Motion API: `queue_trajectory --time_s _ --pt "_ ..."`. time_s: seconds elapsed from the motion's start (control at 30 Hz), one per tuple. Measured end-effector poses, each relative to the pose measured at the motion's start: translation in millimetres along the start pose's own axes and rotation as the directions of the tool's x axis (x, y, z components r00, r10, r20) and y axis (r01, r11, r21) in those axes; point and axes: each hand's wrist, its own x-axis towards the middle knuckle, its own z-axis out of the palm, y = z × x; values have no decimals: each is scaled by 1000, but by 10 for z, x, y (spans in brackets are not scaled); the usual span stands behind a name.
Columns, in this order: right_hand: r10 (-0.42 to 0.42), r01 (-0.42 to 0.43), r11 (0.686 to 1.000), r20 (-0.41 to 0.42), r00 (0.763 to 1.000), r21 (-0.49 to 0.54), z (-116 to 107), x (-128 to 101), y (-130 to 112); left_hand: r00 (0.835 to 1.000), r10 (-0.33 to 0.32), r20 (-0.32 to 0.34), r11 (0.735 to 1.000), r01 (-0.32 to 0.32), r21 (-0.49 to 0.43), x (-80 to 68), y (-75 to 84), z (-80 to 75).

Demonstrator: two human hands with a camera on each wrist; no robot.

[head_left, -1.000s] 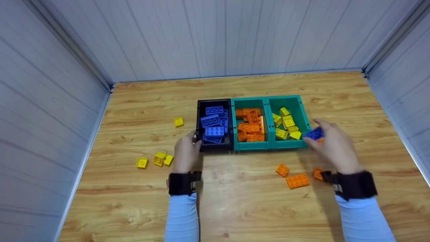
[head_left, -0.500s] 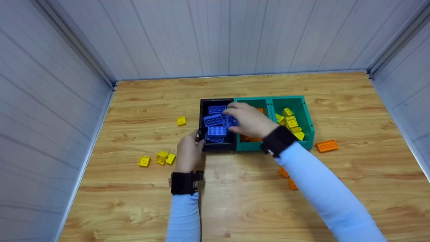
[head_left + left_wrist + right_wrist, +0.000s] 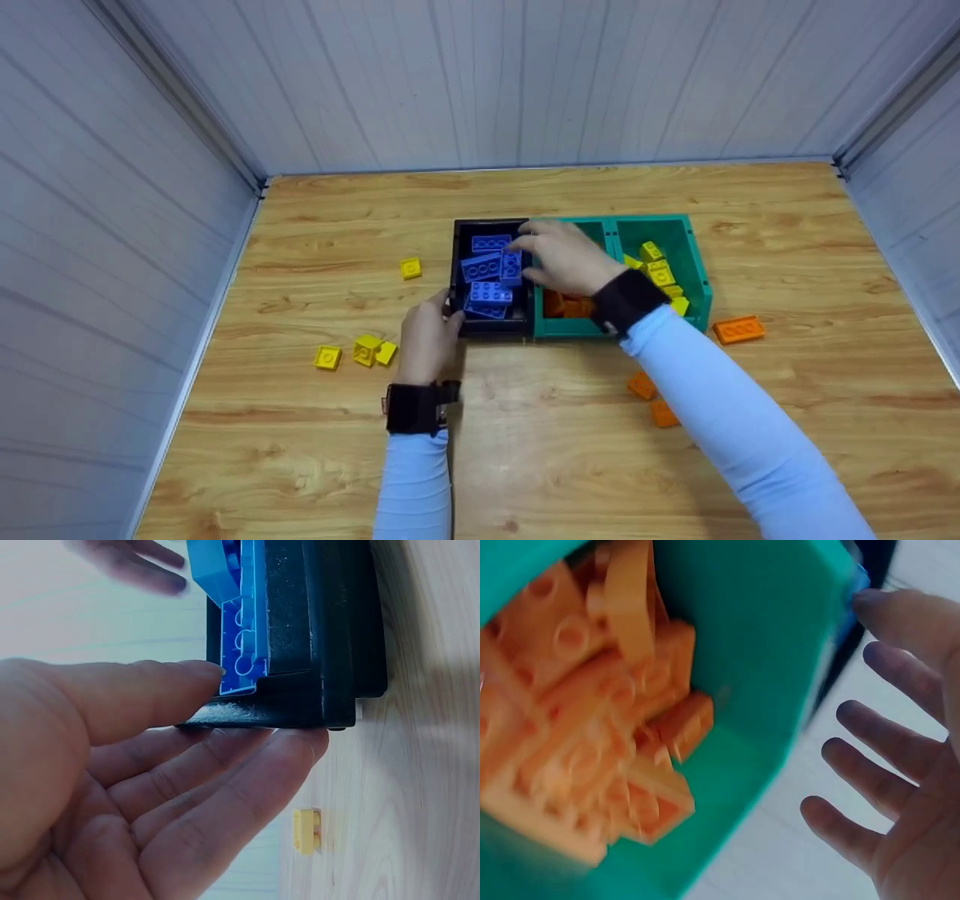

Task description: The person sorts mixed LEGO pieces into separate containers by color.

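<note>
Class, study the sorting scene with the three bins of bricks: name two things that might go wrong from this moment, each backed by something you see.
1. The blue bricks are heaped high in the black bin; one might slide out as the open right hand hovers over them.
2. The right sleeve lies close to the loose orange bricks on the table; drawing the arm back may knock them.

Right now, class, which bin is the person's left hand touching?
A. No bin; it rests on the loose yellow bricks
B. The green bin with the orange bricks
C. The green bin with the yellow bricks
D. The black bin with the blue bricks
D: the left hand rests against the near corner of the black bin that holds the blue bricks, as the left wrist view confirms.
</note>
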Motion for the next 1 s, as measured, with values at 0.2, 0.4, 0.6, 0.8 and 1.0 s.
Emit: queue_trajectory --time_s 0.2,0.4,0.6,0.8,1.0 --pt "61 -58 998 -120 991 30 -340 -552 356 1000 -9 2 1000 9 -4 10 13 9" --pt "207 -198 978 -228 951 58 -511 -1263 835 999 52 -8 998 -51 30 4 -4 -6" --pt "390 -375 920 -197 899 110 -379 -1912 1258 999 42 -8 998 -41 40 8 -22 -5" --pt "573 -565 800 22 819 205 25 -2249 1467 997 67 -37 996 -65 63 10 -15 12" --pt "592 -575 788 -15 806 219 385 -2352 1482 996 85 -39 994 -82 72 14 -25 7"
